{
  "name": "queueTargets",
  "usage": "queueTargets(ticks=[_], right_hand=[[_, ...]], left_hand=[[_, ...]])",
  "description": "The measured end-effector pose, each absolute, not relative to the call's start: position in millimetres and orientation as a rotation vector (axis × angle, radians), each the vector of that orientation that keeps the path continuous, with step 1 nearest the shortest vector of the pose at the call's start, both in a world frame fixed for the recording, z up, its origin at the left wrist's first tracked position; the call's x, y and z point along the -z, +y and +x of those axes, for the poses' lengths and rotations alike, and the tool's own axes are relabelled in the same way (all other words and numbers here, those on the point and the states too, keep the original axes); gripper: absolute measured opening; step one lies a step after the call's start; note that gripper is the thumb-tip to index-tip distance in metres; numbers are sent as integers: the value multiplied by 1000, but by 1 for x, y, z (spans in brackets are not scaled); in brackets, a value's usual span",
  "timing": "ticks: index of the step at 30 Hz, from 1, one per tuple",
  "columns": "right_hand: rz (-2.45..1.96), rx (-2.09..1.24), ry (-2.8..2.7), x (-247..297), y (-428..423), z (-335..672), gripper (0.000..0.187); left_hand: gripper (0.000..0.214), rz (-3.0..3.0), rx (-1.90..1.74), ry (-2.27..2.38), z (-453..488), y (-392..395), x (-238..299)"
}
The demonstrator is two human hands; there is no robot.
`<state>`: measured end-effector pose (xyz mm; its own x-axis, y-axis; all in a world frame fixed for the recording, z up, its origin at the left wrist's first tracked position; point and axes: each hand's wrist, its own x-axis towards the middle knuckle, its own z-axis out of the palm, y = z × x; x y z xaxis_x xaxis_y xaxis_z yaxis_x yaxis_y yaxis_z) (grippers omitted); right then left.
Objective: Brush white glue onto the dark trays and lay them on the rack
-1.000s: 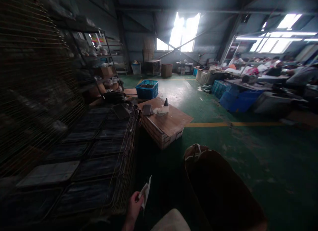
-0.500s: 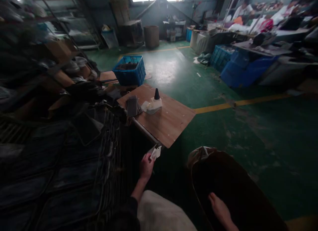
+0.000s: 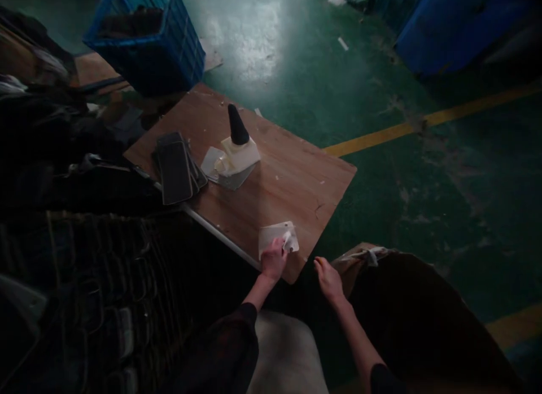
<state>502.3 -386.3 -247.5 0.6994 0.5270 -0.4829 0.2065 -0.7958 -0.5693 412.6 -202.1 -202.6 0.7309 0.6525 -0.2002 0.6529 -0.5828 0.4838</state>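
My left hand [image 3: 274,259] is closed at the near corner of a wooden board [image 3: 296,179], pinching a thin whitish plate [image 3: 273,233] with small dark holes near its corners. A bright white bit shows by its fingertips; whether it is a separate piece is unclear. My right hand [image 3: 329,279] hangs just off the board's edge, fingers curled together; anything between them is hidden. Farther back on the board, a black cone-shaped object [image 3: 237,126] stands on a cream block [image 3: 243,156], with grey-white sheets [image 3: 232,180] under it. Dark flat rectangular pieces [image 3: 175,168] lie stacked at the left.
A blue plastic crate [image 3: 186,55] with dark contents stands behind the board. To my right is a large dark-mouthed sack or bin [image 3: 406,315]. Many dark edged pieces [image 3: 105,298] are racked at my left. A yellow line [image 3: 376,137] crosses the green floor.
My view has tipped down and closer to the board. My left hand has brought the whitish plate over the board's near corner. My right hand has come up from the dark container toward the board.
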Motion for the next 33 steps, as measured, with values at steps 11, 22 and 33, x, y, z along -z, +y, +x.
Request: queueTargets(ticks=[11, 22, 33], right_hand=[[-2212, -932, -433, 272, -350, 533, 34], [-2137, -961, -438, 282, -354, 539, 34], [-2176, -996, -446, 281, -353, 539, 28]], left_hand=[[19, 2155, 114, 979, 417, -192, 224], [22, 2282, 164, 1149, 439, -212, 233], [11, 2542, 471, 1000, 440, -211, 234]])
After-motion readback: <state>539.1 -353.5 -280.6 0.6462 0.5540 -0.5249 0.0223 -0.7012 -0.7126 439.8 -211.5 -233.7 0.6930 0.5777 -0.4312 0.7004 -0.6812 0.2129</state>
